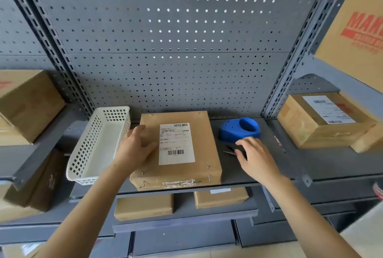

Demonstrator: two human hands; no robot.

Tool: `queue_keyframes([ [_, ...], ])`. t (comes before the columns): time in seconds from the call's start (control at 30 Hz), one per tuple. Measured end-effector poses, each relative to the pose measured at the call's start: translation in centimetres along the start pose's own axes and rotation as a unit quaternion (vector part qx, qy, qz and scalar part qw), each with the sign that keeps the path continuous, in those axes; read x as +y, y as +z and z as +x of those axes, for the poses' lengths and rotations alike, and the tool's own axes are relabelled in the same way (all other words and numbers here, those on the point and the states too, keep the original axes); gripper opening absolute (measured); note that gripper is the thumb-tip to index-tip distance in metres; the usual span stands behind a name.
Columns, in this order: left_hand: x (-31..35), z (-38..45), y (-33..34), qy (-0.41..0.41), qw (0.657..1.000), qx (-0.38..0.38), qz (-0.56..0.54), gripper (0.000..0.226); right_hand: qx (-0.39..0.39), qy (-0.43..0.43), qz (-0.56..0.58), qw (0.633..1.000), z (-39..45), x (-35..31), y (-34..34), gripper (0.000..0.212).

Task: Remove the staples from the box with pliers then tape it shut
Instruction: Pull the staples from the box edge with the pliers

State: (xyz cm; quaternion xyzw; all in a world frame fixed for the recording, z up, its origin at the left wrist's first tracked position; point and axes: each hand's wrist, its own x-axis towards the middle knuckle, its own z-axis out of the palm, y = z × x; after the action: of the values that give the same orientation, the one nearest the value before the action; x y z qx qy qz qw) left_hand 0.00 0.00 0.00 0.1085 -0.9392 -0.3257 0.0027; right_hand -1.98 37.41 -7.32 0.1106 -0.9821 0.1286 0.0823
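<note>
Both of your bare forearms reach up from the bottom edge toward a grey metal shelf [310,162] backed by pegboard [165,30].

Your left hand [135,146] rests flat on the left part of the box [178,150], fingers straight and relaxed, so its grip is wide and holds nothing. Your right hand [255,156] hovers over the pliers [231,150], fingers loosely spread; the fingertips are at or just above the tool, and you cannot tell whether they touch it. That grip is also wide, not closed around anything.

That flat brown cardboard box lies in the middle of the shelf, with a white shipping label [176,144] on top. Small metal staples [208,167] show near its front corners, and a strip of torn tape residue runs along its front edge.

Only the dark tips of the pliers show, lying on the shelf just right of the box. A blue tape dispenser [240,129] sits behind them, near the box's right side.

A white plastic basket [97,146] stands just left of the box, tilted a little.

Other cardboard boxes sit on neighbouring shelves: one at the left [27,104], a labelled one at the right [323,119], and two on the shelf below [143,206].
</note>
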Motion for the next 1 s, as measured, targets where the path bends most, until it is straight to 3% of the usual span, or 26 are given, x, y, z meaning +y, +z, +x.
queue_keyframes([
  [0.2, -0.7, 0.3, 0.5, 0.01, 1.0, 0.009, -0.004, 0.066, -0.014, 0.052, -0.039, 0.998, -0.9, 1.1, 0.5, 0.042],
  [0.5, -1.4, 0.2, 0.5, 0.001, 1.0, -0.008, -0.01, 0.061, -0.029, 0.057, -0.121, 0.991, -2.3, 2.5, 1.8, 0.083],
  [0.8, -1.9, 0.5, 0.5, 0.003, 1.0, -0.021, -0.013, 0.058, 0.002, 0.04, -0.113, 0.993, -2.1, 2.9, 2.4, 0.049],
  [1.0, -2.2, 0.7, 0.6, 0.011, 1.0, -0.018, -0.017, 0.057, 0.016, 0.03, -0.135, 0.99, -2.1, 2.9, 2.8, 0.041],
])
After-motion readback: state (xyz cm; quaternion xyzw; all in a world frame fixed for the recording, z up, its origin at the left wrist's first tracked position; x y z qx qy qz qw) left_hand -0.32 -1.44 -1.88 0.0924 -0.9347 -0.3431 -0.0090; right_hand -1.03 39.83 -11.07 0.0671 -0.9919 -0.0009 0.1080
